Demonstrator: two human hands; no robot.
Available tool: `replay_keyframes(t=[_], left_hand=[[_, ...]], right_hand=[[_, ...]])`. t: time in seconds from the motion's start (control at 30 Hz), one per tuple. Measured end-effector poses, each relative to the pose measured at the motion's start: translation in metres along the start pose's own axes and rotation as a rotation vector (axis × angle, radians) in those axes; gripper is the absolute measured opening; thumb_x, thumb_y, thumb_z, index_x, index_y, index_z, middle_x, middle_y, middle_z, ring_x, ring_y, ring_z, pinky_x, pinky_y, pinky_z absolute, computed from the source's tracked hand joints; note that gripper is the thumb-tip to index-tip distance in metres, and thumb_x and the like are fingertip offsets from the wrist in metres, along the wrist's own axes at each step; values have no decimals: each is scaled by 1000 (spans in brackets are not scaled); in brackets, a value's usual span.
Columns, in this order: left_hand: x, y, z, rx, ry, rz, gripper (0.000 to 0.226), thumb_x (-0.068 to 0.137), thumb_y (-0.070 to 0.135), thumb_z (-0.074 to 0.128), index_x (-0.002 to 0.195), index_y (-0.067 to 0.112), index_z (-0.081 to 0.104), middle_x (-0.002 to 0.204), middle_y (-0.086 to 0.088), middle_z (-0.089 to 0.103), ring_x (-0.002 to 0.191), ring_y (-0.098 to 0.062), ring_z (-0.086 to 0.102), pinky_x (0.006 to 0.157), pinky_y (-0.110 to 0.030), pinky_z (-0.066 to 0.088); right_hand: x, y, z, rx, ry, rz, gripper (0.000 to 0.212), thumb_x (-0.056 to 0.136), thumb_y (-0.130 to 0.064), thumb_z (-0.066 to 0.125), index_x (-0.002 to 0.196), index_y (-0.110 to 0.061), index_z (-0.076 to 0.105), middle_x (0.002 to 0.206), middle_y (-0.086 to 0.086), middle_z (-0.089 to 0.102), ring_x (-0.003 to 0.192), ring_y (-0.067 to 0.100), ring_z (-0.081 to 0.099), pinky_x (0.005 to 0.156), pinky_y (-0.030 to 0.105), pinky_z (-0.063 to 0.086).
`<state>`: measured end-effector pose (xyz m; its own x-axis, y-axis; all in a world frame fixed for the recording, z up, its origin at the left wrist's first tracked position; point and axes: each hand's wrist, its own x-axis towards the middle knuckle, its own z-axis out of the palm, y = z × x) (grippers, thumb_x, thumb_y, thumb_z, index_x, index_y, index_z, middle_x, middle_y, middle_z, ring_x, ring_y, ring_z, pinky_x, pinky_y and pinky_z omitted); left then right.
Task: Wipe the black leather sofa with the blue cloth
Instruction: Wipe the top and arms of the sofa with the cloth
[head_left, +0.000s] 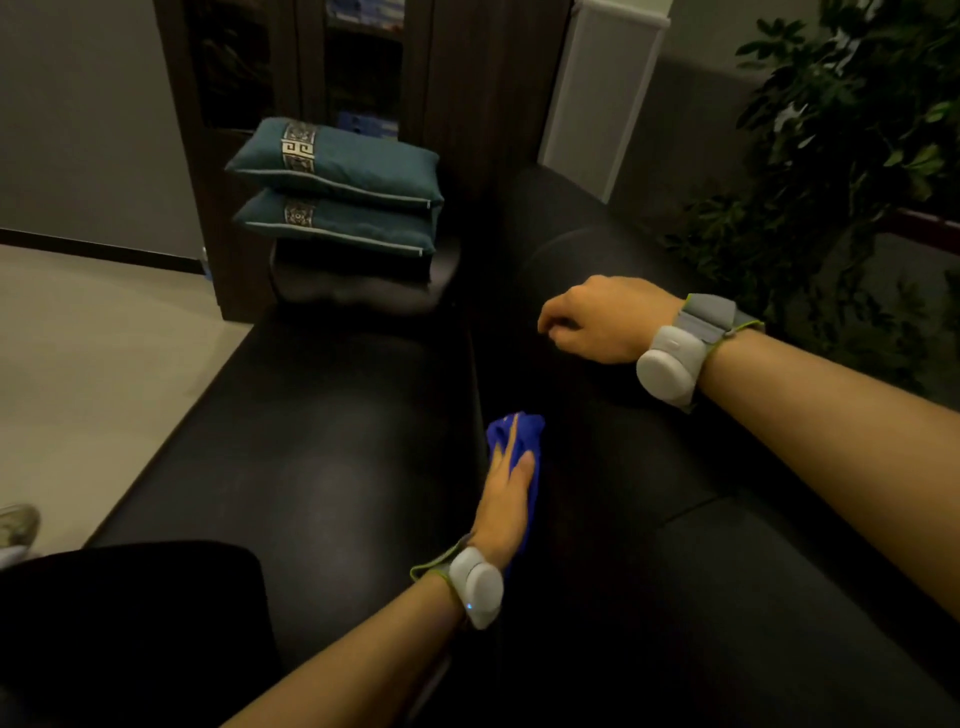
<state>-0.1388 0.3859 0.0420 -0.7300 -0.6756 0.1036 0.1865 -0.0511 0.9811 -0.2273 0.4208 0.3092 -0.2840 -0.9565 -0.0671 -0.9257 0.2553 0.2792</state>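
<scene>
Sofa (322, 441) (black leather): my left hand (506, 499) presses the cloth (519, 431) flat-fingered at lower centre; my right hand (597, 319) rests loosely curled, grasping nothing.

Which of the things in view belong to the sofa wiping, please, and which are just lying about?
In the job:
- blue cloth, pressed in the crease under the left hand
- black sofa
- right hand, fingers curled, resting on the backrest

Lying about:
- two teal cushions, stacked at the far end
- dark cabinet
- plant
</scene>
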Motion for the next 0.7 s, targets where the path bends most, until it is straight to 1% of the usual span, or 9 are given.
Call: replay_keyframes(t=[0.07,0.17,0.23,0.3,0.37,0.47,0.5,0.57,0.7], left_hand=[[4,11,3,16,-37,84,62,95,47,41,153,30,28,160,10,27,148,-6,20,122,-29,13],[-1,-1,-1,-19,-21,100,51,102,41,42,150,32,31,158,10,32,146,-5,26,122,-29,17],[-6,-22,-7,-34,18,23,47,105,33,40,151,26,33,156,7,35,145,-8,30,123,-35,19],[-13,-46,-17,-36,55,-106,42,105,32,40,147,28,37,153,4,41,143,-14,34,122,-40,22],[-22,-69,-26,9,72,-207,42,105,36,38,147,31,34,154,2,39,144,-15,33,122,-35,21],[-28,-92,-37,131,91,-241,55,106,31,40,155,16,21,161,-1,24,147,-12,22,115,-17,14],[-31,-100,-39,166,81,-254,57,106,28,40,156,14,18,162,-2,20,148,-13,18,113,-14,12],[-27,-109,-45,199,78,-283,57,106,26,38,157,12,14,163,-4,16,150,-17,14,115,-17,10],[-30,-134,-55,122,182,-465,51,107,16,34,151,-4,21,159,-18,23,149,-26,21,113,-21,15]], right_hand=[[-1,-4,2,-4,-7,-15,28,95,-36,46,119,-37,61,105,-2,68,95,21,63,82,40,54],[0,-8,6,5,-24,-46,29,95,-36,46,120,-36,60,107,-2,67,96,20,63,83,39,54],[2,-9,6,-3,-28,-58,29,96,-36,45,121,-35,60,107,-2,67,96,20,63,83,39,54],[3,-7,6,4,-47,-57,30,98,-36,44,124,-35,59,107,-3,67,95,18,62,84,40,54],[3,-5,5,24,-73,-52,31,98,-36,44,126,-35,57,109,-3,67,97,17,62,86,40,53],[5,-8,7,-20,-47,-50,30,97,-38,45,123,-38,59,109,-3,67,99,20,62,85,40,53],[5,-10,12,-25,-50,-52,30,96,-39,46,123,-39,59,109,-3,67,99,21,62,84,41,53],[3,-13,12,-52,-42,-62,30,96,-39,45,123,-39,59,109,-2,67,99,22,62,84,42,54],[1,-22,10,-99,-36,-90,31,96,-37,44,122,-35,60,109,2,67,97,26,63,80,41,54]])
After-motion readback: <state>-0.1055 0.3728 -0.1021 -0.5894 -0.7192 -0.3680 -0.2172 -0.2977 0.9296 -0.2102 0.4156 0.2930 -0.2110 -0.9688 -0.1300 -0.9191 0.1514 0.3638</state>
